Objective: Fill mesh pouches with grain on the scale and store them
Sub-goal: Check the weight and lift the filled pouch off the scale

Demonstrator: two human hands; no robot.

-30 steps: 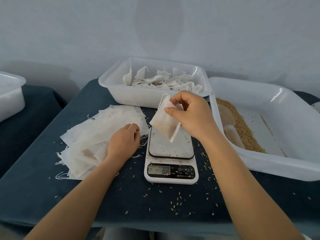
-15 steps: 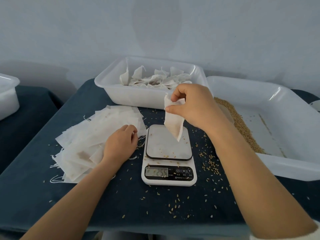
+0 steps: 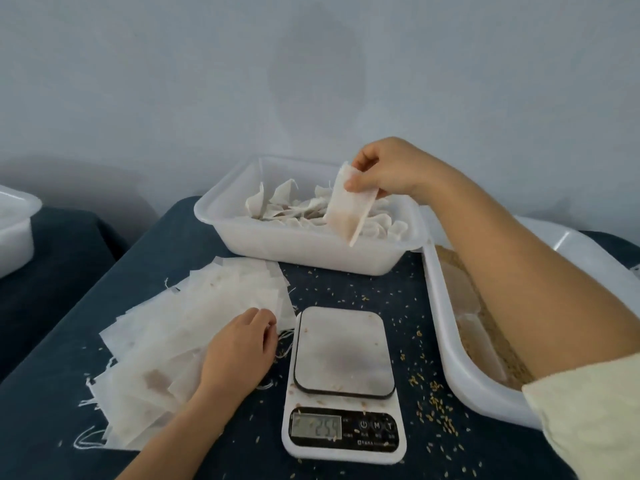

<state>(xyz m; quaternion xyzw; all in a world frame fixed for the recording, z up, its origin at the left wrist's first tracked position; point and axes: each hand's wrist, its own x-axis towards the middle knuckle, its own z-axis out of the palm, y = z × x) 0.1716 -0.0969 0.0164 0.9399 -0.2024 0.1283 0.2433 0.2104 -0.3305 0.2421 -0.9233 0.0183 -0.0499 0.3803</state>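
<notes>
The right hand [image 3: 391, 171] pinches a filled white mesh pouch [image 3: 349, 207] by its top, hanging above the white plastic tub [image 3: 301, 247] of filled pouches. The left hand [image 3: 239, 351] rests with curled fingers on the fanned pile of flat empty pouches [image 3: 194, 323], beside the white digital scale [image 3: 343, 386] on the dark blue surface [image 3: 52, 393].

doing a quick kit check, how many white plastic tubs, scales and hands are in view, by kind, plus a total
white plastic tubs: 3, the pouch tub, the grain tub and one at the left edge
digital scale: 1
hands: 2, left hand and right hand
total: 6
</notes>
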